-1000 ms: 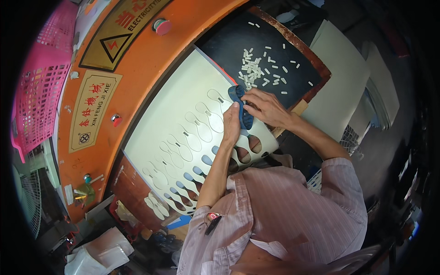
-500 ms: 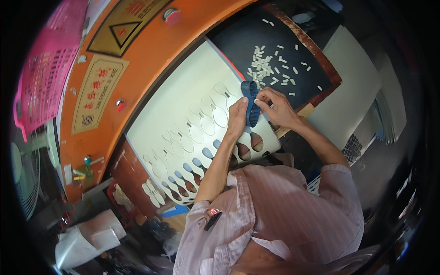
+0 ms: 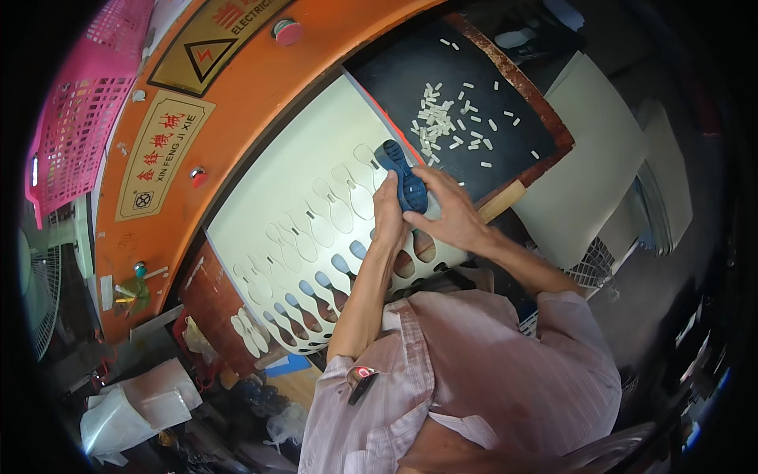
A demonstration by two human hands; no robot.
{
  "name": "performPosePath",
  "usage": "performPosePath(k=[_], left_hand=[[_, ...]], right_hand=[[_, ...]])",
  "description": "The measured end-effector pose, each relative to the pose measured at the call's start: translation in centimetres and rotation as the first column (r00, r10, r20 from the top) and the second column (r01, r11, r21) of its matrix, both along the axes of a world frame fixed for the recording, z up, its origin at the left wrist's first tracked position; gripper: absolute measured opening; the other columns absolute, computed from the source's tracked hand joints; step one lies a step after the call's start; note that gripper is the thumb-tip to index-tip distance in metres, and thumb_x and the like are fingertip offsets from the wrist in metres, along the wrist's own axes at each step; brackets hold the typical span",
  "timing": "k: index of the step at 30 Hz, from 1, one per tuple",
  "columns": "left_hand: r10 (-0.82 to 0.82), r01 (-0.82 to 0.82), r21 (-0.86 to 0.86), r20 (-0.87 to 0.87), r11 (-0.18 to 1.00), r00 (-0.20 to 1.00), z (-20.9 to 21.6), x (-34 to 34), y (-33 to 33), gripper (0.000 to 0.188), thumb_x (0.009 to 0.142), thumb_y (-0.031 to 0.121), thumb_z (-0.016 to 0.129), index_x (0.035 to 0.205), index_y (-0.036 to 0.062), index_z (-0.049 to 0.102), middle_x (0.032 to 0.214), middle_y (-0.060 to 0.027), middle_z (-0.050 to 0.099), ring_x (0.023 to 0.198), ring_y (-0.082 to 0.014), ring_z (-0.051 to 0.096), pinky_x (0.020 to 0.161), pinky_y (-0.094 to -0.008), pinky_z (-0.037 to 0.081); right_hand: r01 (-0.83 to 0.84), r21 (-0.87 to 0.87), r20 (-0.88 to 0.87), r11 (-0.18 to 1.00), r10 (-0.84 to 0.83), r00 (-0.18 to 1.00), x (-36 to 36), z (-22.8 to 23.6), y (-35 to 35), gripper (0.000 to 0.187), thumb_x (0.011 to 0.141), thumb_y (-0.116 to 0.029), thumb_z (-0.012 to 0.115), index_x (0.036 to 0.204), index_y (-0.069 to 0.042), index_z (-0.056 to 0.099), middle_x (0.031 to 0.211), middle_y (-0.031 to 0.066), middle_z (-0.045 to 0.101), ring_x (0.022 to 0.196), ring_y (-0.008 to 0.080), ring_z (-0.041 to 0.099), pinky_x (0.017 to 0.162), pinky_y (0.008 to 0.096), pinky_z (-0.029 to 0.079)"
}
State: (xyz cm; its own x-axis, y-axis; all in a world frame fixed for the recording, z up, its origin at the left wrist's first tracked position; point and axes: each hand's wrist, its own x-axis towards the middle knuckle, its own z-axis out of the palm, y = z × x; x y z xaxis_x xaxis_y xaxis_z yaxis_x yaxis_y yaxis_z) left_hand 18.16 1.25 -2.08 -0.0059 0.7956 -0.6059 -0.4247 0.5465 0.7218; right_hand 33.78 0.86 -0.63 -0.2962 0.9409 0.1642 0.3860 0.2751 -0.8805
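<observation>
A blue sole-shaped cutting die (image 3: 411,189) is held between my two hands, tilted so that its hollow inside faces up. My left hand (image 3: 387,212) is closed on its left edge. My right hand (image 3: 454,212) grips the opposite side, fingers at the upper edge and thumb low. Beneath lies a large cream sheet (image 3: 272,189) with a row of sole outlines pressed into it. Along its near edge run several sole-shaped holes. A small white strip seems to sit inside the die, too small to be sure.
Beyond the sheet is a black board (image 3: 387,67) scattered with small white strips (image 3: 434,118). An orange machine (image 3: 237,103) stands at left, with a pink basket (image 3: 79,118) behind it. Cut soles (image 3: 249,332) lie at lower left; stacked sheets (image 3: 588,150) stand at right.
The die has turned from edge-on to showing its hollow face. My right hand has shifted from pinching at its rim to holding its side. The whole view has moved slightly.
</observation>
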Motion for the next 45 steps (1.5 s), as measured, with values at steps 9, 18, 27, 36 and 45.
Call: performPosePath(k=[9, 18, 27, 36, 45], left_hand=[[0.052, 0.059, 0.207, -0.494, 0.977, 0.868, 2.0, -5.5, -6.7, 0.059, 0.11, 0.03, 0.058, 0.153, -0.0078, 0.044, 0.143, -0.0206, 0.062, 0.128, -0.0268, 0.062, 0.109, -0.038, 0.049], [0.337, -0.329, 0.382, -0.923, 0.864, -0.185, -1.0, -25.4, -29.1, 0.056, 0.104, 0.024, 0.061, 0.143, -0.0133, 0.05, 0.141, -0.0304, 0.056, 0.129, -0.0415, 0.054, 0.112, -0.0472, 0.039], [0.327, -0.461, 0.217, -0.929, 0.86, 0.173, -2.3, -30.7, -32.8, 0.04, 0.107, 0.025, 0.063, 0.123, -0.0119, 0.061, 0.102, -0.0165, 0.07, 0.092, -0.018, 0.063, 0.083, -0.0325, 0.052], [0.28, -0.326, 0.217, -0.946, 0.92, 0.162, 1.0, -34.2, -26.4, 0.034, 0.107, 0.027, 0.063, 0.099, -0.0061, 0.067, 0.065, -0.0077, 0.062, 0.06, -0.0138, 0.053, 0.056, -0.0332, 0.045], [0.262, -0.206, 0.237, -0.96, 0.949, 0.1, 0.4, -34.4, -26.5, 0.034, 0.107, 0.023, 0.062, 0.093, -0.0072, 0.062, 0.062, -0.0111, 0.056, 0.054, -0.0171, 0.046, 0.053, -0.0374, 0.039]], right_hand=[[0.11, -0.353, -0.212, 0.929, -0.194, 0.958, 0.0, -2.0, 0.8, 0.069, 0.085, -0.016, 0.085, 0.144, 0.003, 0.055, 0.135, 0.0194, 0.068, 0.118, 0.0244, 0.066, 0.103, 0.0365, 0.051], [0.278, 0.328, 0.415, 0.903, -0.402, 0.816, 4.8, -6.0, -0.2, 0.05, 0.086, -0.013, 0.079, 0.13, 0.005, 0.061, 0.119, 0.0225, 0.066, 0.112, 0.0406, 0.06, 0.098, 0.0471, 0.05], [0.499, -0.343, 0.277, 0.796, -0.422, 0.863, 1.4, -6.1, -7.8, 0.047, 0.104, -0.035, 0.067, 0.127, 0.005, 0.062, 0.085, 0.0076, 0.07, 0.079, 0.016, 0.064, 0.071, 0.0325, 0.052], [0.421, -0.147, 0.222, 0.895, -0.385, 0.896, -1.4, -6.4, 0.6, 0.037, 0.101, -0.03, 0.069, 0.104, 0.007, 0.072, 0.081, 0.0101, 0.074, 0.074, 0.0113, 0.063, 0.068, 0.0307, 0.052], [0.422, -0.152, 0.429, 0.894, -0.325, 0.843, -4.5, -4.7, 3.8, 0.044, 0.099, -0.038, 0.068, 0.1, 0.005, 0.073, 0.079, 0.0196, 0.072, 0.072, 0.0307, 0.071, 0.073, 0.041, 0.054]])
